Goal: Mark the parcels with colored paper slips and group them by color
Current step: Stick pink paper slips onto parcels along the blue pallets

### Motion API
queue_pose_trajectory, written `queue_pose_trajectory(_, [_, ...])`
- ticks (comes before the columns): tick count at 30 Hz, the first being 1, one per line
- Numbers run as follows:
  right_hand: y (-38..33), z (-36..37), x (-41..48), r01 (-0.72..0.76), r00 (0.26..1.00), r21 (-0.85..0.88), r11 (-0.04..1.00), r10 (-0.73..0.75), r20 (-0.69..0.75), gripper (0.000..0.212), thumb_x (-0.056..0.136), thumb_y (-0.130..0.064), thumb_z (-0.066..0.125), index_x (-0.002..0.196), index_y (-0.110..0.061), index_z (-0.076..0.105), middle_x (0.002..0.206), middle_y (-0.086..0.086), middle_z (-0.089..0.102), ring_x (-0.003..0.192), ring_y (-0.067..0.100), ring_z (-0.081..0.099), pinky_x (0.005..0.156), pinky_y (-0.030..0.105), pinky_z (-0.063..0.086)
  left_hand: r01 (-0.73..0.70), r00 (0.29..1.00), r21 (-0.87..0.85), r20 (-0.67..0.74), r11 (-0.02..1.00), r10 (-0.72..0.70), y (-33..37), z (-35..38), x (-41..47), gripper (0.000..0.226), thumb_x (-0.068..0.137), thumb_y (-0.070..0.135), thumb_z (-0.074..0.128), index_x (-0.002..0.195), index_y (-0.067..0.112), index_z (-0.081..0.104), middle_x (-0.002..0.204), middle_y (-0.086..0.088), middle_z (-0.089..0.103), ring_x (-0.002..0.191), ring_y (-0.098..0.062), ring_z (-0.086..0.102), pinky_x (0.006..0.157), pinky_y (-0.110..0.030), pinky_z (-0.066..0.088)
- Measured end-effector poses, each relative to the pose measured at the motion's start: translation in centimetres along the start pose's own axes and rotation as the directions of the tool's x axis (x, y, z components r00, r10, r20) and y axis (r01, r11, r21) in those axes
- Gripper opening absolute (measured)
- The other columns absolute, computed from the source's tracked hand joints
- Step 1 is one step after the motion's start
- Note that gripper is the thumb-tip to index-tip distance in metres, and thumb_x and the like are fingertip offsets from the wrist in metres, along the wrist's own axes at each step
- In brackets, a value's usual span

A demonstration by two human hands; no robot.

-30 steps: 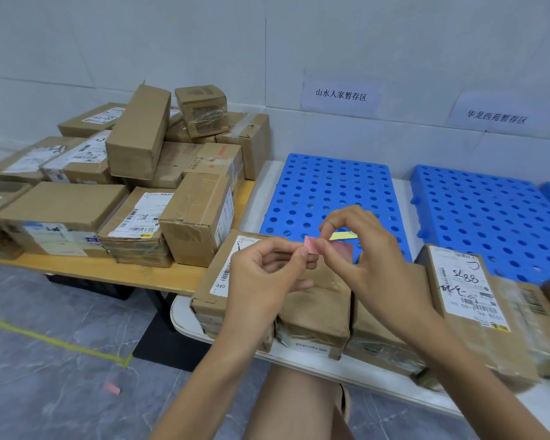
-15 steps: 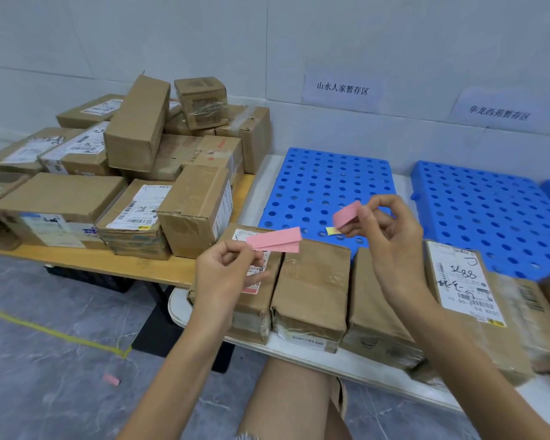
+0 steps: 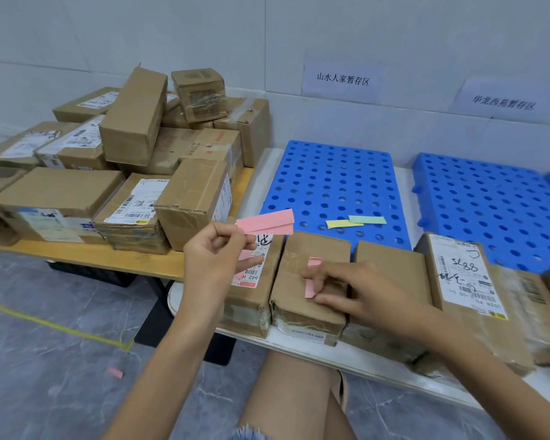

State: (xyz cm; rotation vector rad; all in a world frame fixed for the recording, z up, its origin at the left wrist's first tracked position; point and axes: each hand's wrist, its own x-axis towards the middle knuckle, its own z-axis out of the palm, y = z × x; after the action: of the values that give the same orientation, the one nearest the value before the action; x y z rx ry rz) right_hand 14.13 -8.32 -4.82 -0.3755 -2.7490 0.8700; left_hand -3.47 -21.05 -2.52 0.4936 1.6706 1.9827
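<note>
My left hand (image 3: 213,265) pinches a small stack of pink paper slips (image 3: 267,221) above a labelled parcel (image 3: 251,281). My right hand (image 3: 359,292) lies on the brown parcel (image 3: 311,249) beside it and holds a single pink slip (image 3: 310,289) against its top between thumb and fingers. To the right stand a plain brown parcel (image 3: 391,258) and one with a handwritten label (image 3: 464,274). A yellow slip (image 3: 338,223) and a green slip (image 3: 367,220) lie on the blue pallet (image 3: 331,179).
A heap of cardboard boxes (image 3: 134,173) covers the wooden table (image 3: 77,255) at left. A second blue pallet (image 3: 496,204) lies at right. Two paper signs (image 3: 342,79) hang on the wall. A pink scrap (image 3: 114,373) lies on the floor. My knee is below the white table edge (image 3: 299,341).
My right hand pulled one pink slip off the stack, carried it down and set it on the brown parcel. My left hand stayed up with the remaining slips.
</note>
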Motion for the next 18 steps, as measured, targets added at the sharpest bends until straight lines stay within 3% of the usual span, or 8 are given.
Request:
queue_pose_trajectory(4, [-0.1,0.3,0.5,-0.122,0.989,0.217,0.969,0.138,-0.058,0.011,0.092,-0.026,0.059,0.090,-0.018,0.066,0.099,-0.009,0.071,0.107,0.001,0.061,0.093,0.020,0.046,0.003,1.000,-0.004,0.019,1.000,-0.003,-0.2,0.6,-0.1,0.014,0.091,-0.002,0.055,0.078,0.001,0.060,0.071,-0.008,0.065,0.067,-0.010,0.064,0.054,-0.020,0.055])
queue_pose_trajectory(8, [-0.9,1.5,1.5,-0.156,0.933,0.289,0.945,0.237,-0.271,0.018,0.092,-0.017,0.061,0.077,-0.009,0.067,0.073,-0.008,0.071,0.077,-0.003,0.067,0.073,0.011,0.047,0.007,0.999,-0.022,0.039,1.000,-0.006,-0.1,1.3,-0.3,0.015,0.091,-0.002,0.056,0.077,0.002,0.060,0.067,-0.004,0.065,0.064,-0.009,0.064,0.053,-0.021,0.055])
queue_pose_trajectory(13, [-1.1,1.7,2.3,-0.165,0.911,0.242,0.956,0.241,-0.334,0.017,0.088,-0.011,0.065,0.073,-0.005,0.065,0.067,0.000,0.069,0.064,-0.005,0.065,0.061,0.009,0.045,-0.002,0.999,-0.023,0.042,1.000,0.003,-0.1,1.0,-0.4,0.015,0.091,-0.002,0.055,0.078,0.001,0.060,0.069,-0.007,0.064,0.064,-0.009,0.063,0.053,-0.021,0.055])
queue_pose_trajectory(18, [-0.7,2.1,2.0,-0.146,0.953,0.036,0.989,0.150,-0.262,0.010,0.078,-0.007,0.074,0.080,-0.012,0.065,0.074,-0.007,0.063,0.076,-0.004,0.055,0.068,0.007,0.037,0.001,0.999,-0.029,0.047,1.000,0.001,-0.1,0.9,-0.4,0.013,0.092,-0.002,0.055,0.079,0.002,0.060,0.070,-0.007,0.065,0.065,-0.009,0.064,0.054,-0.021,0.055])
